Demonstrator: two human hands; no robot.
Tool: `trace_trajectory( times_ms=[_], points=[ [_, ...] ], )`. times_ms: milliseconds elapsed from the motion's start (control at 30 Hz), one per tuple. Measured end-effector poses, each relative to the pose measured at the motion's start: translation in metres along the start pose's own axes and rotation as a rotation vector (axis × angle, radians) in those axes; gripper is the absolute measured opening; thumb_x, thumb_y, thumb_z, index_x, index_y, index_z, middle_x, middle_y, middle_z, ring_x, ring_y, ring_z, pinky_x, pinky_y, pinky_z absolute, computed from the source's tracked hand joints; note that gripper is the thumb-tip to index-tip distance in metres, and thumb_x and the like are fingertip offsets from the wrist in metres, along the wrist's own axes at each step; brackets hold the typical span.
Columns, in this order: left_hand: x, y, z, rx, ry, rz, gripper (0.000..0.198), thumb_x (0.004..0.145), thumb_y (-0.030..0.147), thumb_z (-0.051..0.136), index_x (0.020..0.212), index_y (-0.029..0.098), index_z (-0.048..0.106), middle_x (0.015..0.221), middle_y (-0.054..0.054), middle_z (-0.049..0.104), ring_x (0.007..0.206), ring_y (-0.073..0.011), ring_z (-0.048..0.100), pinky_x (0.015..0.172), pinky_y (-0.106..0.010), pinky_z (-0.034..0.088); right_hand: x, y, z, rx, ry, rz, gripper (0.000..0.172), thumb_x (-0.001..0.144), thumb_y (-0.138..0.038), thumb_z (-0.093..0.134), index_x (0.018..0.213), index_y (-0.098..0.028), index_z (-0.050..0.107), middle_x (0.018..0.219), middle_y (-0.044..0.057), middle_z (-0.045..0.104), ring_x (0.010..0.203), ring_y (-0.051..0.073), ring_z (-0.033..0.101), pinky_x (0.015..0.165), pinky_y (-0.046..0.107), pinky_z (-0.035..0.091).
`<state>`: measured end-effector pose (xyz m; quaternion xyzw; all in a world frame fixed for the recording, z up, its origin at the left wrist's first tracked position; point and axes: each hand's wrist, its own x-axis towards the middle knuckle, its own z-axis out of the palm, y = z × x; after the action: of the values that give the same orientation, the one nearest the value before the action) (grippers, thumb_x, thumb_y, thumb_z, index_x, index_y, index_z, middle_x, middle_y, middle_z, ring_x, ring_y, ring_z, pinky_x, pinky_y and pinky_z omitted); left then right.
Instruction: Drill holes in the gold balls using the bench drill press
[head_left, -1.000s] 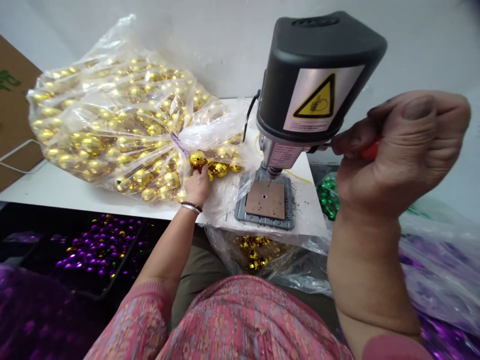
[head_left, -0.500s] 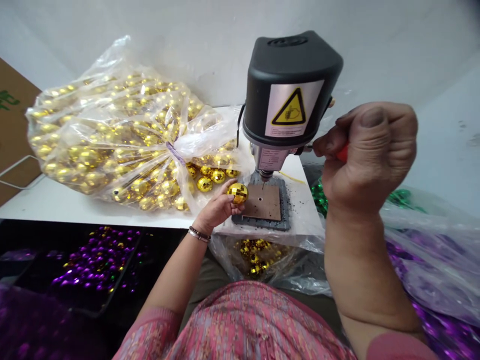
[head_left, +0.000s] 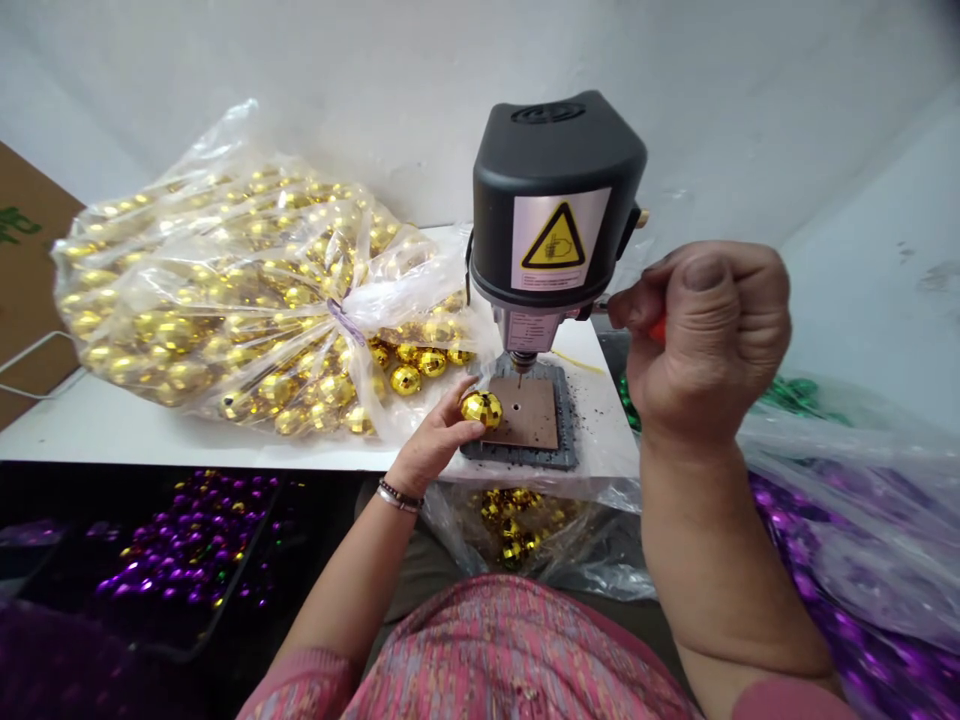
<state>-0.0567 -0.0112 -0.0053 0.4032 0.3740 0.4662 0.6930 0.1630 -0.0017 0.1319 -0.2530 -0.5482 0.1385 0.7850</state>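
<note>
My left hand (head_left: 435,440) pinches a faceted gold ball (head_left: 481,408) at the left edge of the brown drill plate (head_left: 534,412), close to its small hole. A black bench drill (head_left: 551,220) with a yellow warning label stands over the plate, its bit just above it. My right hand (head_left: 705,340) is a closed fist round the drill's red-handled lever (head_left: 658,329), at the machine's right side. A big clear bag (head_left: 247,290) stuffed with gold balls lies on the white table (head_left: 112,420) to the left; a few loose balls spill from its mouth.
Under the table edge hangs a clear bag (head_left: 510,520) holding some gold balls. A dark tray of purple balls (head_left: 187,540) sits low on the left. Bags of purple and green balls (head_left: 862,540) lie at the right. A cardboard box (head_left: 22,270) stands far left.
My left hand picked a gold ball from the bag's mouth and carried it right to the drill plate. The view pulled back; my right hand stayed on the lever.
</note>
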Motion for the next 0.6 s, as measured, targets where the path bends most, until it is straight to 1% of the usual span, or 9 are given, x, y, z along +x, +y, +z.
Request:
trace_trajectory(
  times_ms=[67,100,267,333,400,433,500,533,600],
  points=[
    [-0.003,-0.002,-0.001,0.05,-0.015,0.025,0.077,0.06,0.019,0.091,0.132,0.024,0.065,0.116,-0.004,0.071,0.103,-0.0184,0.064,0.094,-0.029,0.049,0.0,0.0,0.0,0.001,-0.002,-0.007,0.02,0.095,-0.039,0.057,0.085,-0.024,0.065,0.065,-0.008,0.052,0.058,0.0,0.051,0.055,0.018,0.044],
    [-0.004,-0.003,-0.003,0.065,-0.026,0.026,0.075,0.059,0.019,0.092,0.13,0.024,0.067,0.118,-0.005,0.071,0.105,-0.0198,0.064,0.095,-0.031,0.048,0.0,0.0,0.0,-0.002,-0.004,-0.006,0.021,0.096,-0.039,0.056,0.085,-0.024,0.065,0.065,-0.008,0.052,0.058,0.0,0.051,0.055,0.018,0.044],
    [-0.005,-0.012,-0.005,0.081,-0.072,0.038,0.077,0.059,0.021,0.092,0.131,0.025,0.065,0.123,-0.006,0.069,0.109,-0.0217,0.064,0.099,-0.033,0.047,-0.001,-0.002,0.0,-0.013,0.002,0.007,0.02,0.095,-0.039,0.056,0.085,-0.024,0.065,0.067,-0.008,0.054,0.059,0.0,0.051,0.055,0.018,0.044],
    [-0.006,-0.015,-0.002,0.052,-0.069,0.04,0.078,0.058,0.021,0.093,0.131,0.025,0.064,0.121,-0.006,0.069,0.107,-0.0208,0.064,0.097,-0.032,0.048,-0.002,-0.002,-0.001,-0.01,0.0,0.013,0.02,0.095,-0.039,0.056,0.085,-0.024,0.065,0.067,-0.008,0.054,0.059,0.0,0.052,0.055,0.018,0.044],
    [-0.012,-0.013,-0.004,-0.014,-0.029,0.042,0.075,0.057,0.023,0.093,0.128,0.025,0.066,0.115,-0.005,0.071,0.099,-0.019,0.065,0.088,-0.03,0.051,-0.002,-0.002,-0.001,-0.019,0.008,0.012,0.021,0.095,-0.04,0.056,0.084,-0.024,0.064,0.066,-0.008,0.054,0.058,0.0,0.052,0.055,0.019,0.044],
    [-0.018,-0.008,-0.008,-0.062,0.005,0.051,0.071,0.059,0.026,0.093,0.125,0.025,0.067,0.111,-0.005,0.071,0.093,-0.0177,0.066,0.081,-0.029,0.052,-0.002,-0.001,-0.001,-0.02,0.014,0.005,0.021,0.095,-0.04,0.057,0.084,-0.023,0.064,0.065,-0.009,0.054,0.057,0.0,0.051,0.054,0.019,0.043],
    [-0.034,0.009,-0.027,-0.176,0.103,0.13,0.057,0.066,0.041,0.089,0.118,0.026,0.069,0.106,-0.005,0.073,0.084,-0.0154,0.065,0.07,-0.026,0.051,-0.002,0.0,0.0,-0.01,0.029,-0.014,0.02,0.094,-0.038,0.058,0.083,-0.023,0.063,0.064,-0.008,0.055,0.056,0.0,0.051,0.053,0.02,0.043],
    [-0.045,0.021,-0.041,-0.23,0.168,0.22,0.051,0.071,0.051,0.085,0.113,0.027,0.07,0.106,-0.005,0.073,0.082,-0.0141,0.065,0.068,-0.024,0.051,-0.002,0.0,0.0,-0.002,0.036,-0.02,0.02,0.094,-0.038,0.059,0.082,-0.022,0.063,0.064,-0.008,0.055,0.055,0.0,0.051,0.053,0.02,0.043],
    [-0.066,0.048,-0.07,-0.294,0.32,0.508,0.052,0.076,0.066,0.074,0.111,0.029,0.069,0.112,-0.003,0.073,0.085,-0.013,0.066,0.07,-0.022,0.052,-0.002,0.001,0.001,0.007,0.045,-0.018,0.022,0.093,-0.039,0.061,0.082,-0.021,0.064,0.062,-0.007,0.056,0.054,0.001,0.051,0.052,0.022,0.042]
  ],
)
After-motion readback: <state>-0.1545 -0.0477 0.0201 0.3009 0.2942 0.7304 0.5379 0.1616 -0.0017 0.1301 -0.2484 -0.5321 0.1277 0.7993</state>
